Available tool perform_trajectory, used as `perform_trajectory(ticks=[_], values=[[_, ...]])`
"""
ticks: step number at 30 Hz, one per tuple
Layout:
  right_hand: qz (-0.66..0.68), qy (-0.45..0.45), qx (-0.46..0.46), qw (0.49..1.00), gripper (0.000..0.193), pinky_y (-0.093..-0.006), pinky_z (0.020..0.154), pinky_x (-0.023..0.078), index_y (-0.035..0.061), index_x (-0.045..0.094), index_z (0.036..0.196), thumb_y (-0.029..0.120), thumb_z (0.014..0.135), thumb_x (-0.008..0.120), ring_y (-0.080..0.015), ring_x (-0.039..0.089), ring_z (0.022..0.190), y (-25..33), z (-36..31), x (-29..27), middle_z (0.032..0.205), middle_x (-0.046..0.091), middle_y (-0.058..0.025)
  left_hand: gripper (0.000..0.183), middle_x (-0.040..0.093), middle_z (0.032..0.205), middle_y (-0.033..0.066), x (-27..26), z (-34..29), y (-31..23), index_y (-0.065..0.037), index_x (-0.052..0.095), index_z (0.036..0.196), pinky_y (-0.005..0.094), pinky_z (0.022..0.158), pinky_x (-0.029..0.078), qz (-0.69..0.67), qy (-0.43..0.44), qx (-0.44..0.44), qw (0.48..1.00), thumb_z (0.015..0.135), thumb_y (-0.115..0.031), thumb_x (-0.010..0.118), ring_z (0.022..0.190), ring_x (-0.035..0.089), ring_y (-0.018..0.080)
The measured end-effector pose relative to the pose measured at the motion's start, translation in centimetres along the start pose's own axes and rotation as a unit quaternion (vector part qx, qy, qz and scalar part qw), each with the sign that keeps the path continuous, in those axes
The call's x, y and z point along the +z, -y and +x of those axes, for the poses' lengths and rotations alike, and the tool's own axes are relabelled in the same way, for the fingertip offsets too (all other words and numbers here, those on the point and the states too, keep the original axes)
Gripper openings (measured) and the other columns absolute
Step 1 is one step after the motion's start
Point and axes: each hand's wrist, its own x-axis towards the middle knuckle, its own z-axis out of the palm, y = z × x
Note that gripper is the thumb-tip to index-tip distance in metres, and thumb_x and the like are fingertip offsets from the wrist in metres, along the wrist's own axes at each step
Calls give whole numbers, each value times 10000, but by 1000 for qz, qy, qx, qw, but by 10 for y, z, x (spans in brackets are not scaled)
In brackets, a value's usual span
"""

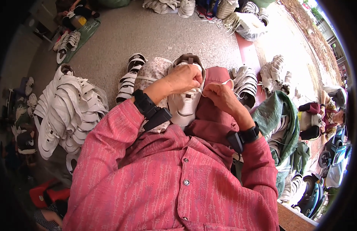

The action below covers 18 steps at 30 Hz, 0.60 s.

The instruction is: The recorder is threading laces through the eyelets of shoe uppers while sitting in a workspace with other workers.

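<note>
A white shoe upper (184, 106) with a brown collar lies upright across my lap, its rounded toe toward me. My left hand (185, 79) rests over its lacing area with curled fingers; whatever they grip there is hidden. Just right of the upper, my right hand (221, 96) pinches a thin white shoelace (232, 82), which loops out behind the fingers. Short lengths of lace show at the eyelets between both hands. Another pale strand runs out left of my left wrist, over the patterned cloth (153, 68) on my leg.
Nested white shoe uppers form a large heap (70, 111) at left. Smaller rows stand beside my left knee (128, 81) and right knee (246, 82). A green cloth (278, 119) partly covers more at right. Other people sit far left and right, near a parked scooter (311, 196).
</note>
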Motion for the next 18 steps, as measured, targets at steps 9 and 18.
perform_trajectory(ticks=[9,18], values=[[214,61,228,948,200,-226,439,407,0,647,834,184,890,596,-83,521,490,6,11,-13,664,600,20,125,632,779,59,-5,-1,1,-41,675,825,307,688,488,-61,63,-9,996,709,-88,674,742,623,182],[-185,-142,-108,966,304,-360,665,507,104,652,1053,122,754,708,-251,648,798,13,24,-21,872,620,-86,116,631,766,53,-5,-1,-4,-64,682,816,306,683,485,-32,56,1,998,707,-101,668,735,624,185]])
